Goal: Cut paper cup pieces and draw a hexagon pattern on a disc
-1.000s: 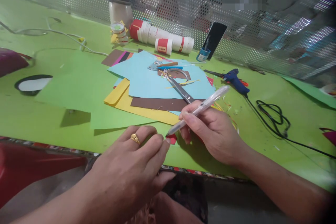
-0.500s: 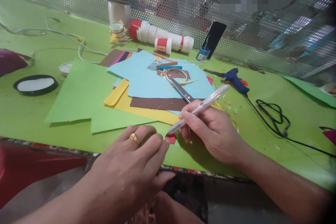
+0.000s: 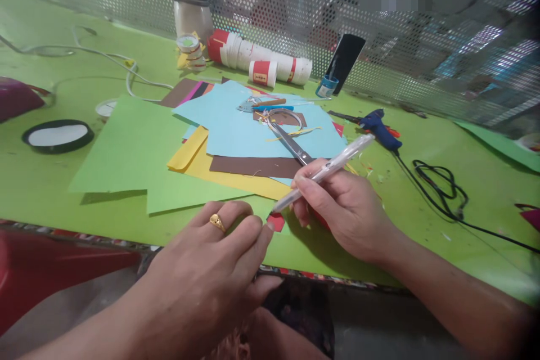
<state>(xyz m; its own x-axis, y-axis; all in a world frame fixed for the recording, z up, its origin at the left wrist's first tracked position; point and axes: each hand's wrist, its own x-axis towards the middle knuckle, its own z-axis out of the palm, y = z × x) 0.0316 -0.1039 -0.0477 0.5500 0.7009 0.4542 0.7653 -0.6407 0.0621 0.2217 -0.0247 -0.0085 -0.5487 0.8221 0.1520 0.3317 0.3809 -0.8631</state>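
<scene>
My right hand [image 3: 346, 208] grips a clear white pen [image 3: 323, 171] with its tip resting on a small red paper piece [image 3: 277, 222] near the table's front edge. My left hand [image 3: 215, 261], wearing a gold ring, lies beside it with fingertips pressing down on the red piece; its fingers are together. A pair of scissors [image 3: 291, 143] lies on a stack of blue, brown and yellow paper sheets [image 3: 240, 135] just behind my right hand.
A green sheet [image 3: 126, 152] lies left of the stack. A blue glue gun [image 3: 379, 126] with black cord [image 3: 439, 191], a phone [image 3: 346, 59], paper cups [image 3: 257, 59], a small blue pot [image 3: 325, 88] and a tape roll [image 3: 57, 135] sit on the green table [image 3: 63, 197]. Perforated metal screen behind.
The green sheet on the left has settled flat beside the tape roll. My right hand has shifted slightly with the pen tip moving on the red piece. Left hand unmoved.
</scene>
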